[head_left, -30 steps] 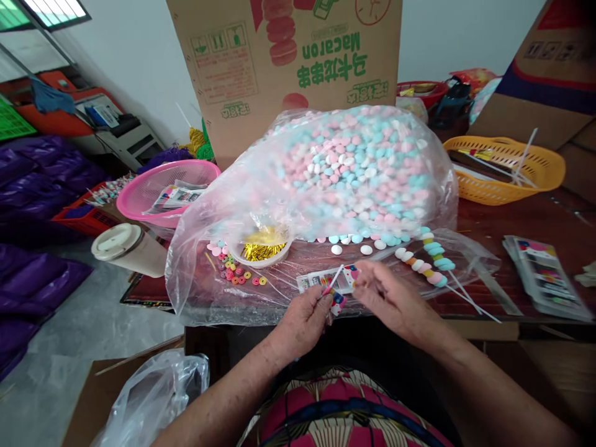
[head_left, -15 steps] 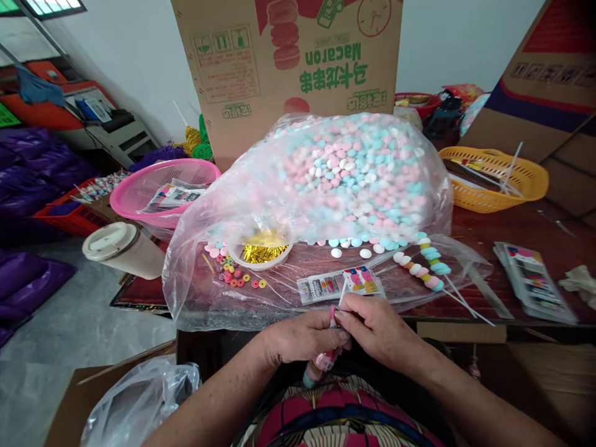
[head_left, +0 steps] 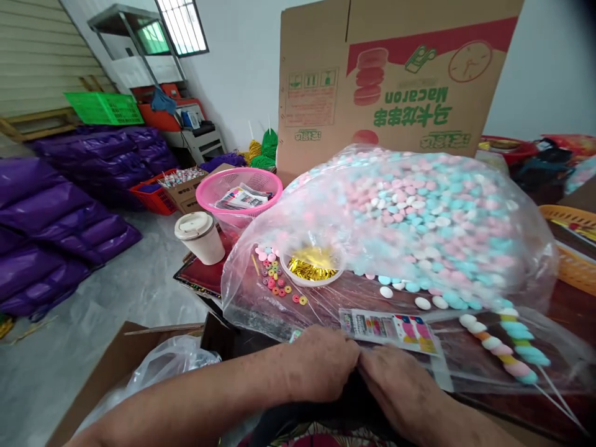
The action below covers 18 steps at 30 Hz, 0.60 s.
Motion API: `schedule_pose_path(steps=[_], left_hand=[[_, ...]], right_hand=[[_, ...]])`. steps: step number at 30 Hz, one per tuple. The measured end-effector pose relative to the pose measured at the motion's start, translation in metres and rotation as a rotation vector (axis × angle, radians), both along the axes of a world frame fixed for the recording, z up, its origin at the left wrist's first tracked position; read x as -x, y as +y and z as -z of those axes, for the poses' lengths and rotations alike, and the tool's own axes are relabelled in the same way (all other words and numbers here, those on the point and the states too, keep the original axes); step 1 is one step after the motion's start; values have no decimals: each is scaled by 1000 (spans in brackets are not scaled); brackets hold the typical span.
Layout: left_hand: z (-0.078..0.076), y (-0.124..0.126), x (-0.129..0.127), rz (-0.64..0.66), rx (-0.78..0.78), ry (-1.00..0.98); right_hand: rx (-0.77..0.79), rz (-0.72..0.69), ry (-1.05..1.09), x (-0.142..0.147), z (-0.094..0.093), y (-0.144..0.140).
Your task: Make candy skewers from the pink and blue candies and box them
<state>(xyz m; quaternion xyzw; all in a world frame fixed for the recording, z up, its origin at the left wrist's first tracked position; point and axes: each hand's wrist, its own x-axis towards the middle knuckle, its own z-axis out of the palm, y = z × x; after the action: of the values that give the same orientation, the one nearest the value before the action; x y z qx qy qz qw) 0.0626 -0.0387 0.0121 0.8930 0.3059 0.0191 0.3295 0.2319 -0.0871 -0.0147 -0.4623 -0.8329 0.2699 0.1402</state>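
Note:
My left hand (head_left: 321,363) is closed, knuckles up, at the table's front edge. A small pale-green and white end of a wrapped candy skewer (head_left: 295,335) shows past its far side; the rest is hidden under the hand. My right hand (head_left: 400,375) is closed too, its fingertips meeting my left hand's, and what it pinches is hidden. Just beyond them lies a flat printed packet (head_left: 372,326) on clear plastic. To the right rest two candy skewers (head_left: 500,347) of pastel pieces on white sticks.
A large clear bag of pastel candies (head_left: 419,217) covers much of the table. Beside it are a bowl of gold twist ties (head_left: 311,267), loose ring candies (head_left: 279,285), a pink basket (head_left: 239,211) and a lidded cup (head_left: 200,239). A carton (head_left: 400,81) stands behind.
The view has swung left and up, so the table things sit further right. My hands have turned, knuckles up, and now hide most of the wrapped candy skewer and its tie.

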Motion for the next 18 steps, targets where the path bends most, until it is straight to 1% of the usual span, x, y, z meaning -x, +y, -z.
schedule_pose_path(steps=[1, 2, 3, 4, 5, 6, 7, 8, 9, 10, 11, 12, 13, 14, 16, 18], left_hand=[[-1, -2, 6, 33, -195, 41], [-2, -4, 12, 76, -341, 85], [-3, -5, 19, 116, -441, 98], [-2, -6, 26, 121, -499, 52], [0, -7, 33, 92, -524, -14], [3, -7, 40, 32, -516, -84], [7, -7, 46, -62, -476, -158], [11, -7, 51, -186, -403, -234], [16, -7, 55, -330, -306, -306], [20, -7, 57, -467, -195, -375], [24, -8, 58, -583, -81, -437], [28, -8, 58, -677, 24, -490], [30, -9, 58, -745, 117, -529], [33, -10, 58, -794, 197, -559], [36, -10, 58, -868, 324, -604], [39, -9, 62, -941, 431, -632]], right_hand=[[281, 89, 136, 5, -1, 2], [556, 164, 268, 10, -3, 5], [788, 215, 372, 14, -7, 10], [945, 228, 425, 17, -13, 16], [999, 208, 422, 19, -21, 24], [943, 178, 379, 21, -30, 33], [816, 149, 313, 23, -41, 45], [645, 124, 251, 25, -52, 59], [483, 118, 221, 28, -62, 76], [390, 78, 188, 34, -70, 94], [325, 27, 139, 40, -77, 113], [276, -41, 43, 48, -81, 133], [223, -88, -83, 57, -83, 152], [165, -86, -174, 65, -83, 170], [43, -23, -288, 76, -80, 200], [-47, 22, -336, 79, -76, 218]])
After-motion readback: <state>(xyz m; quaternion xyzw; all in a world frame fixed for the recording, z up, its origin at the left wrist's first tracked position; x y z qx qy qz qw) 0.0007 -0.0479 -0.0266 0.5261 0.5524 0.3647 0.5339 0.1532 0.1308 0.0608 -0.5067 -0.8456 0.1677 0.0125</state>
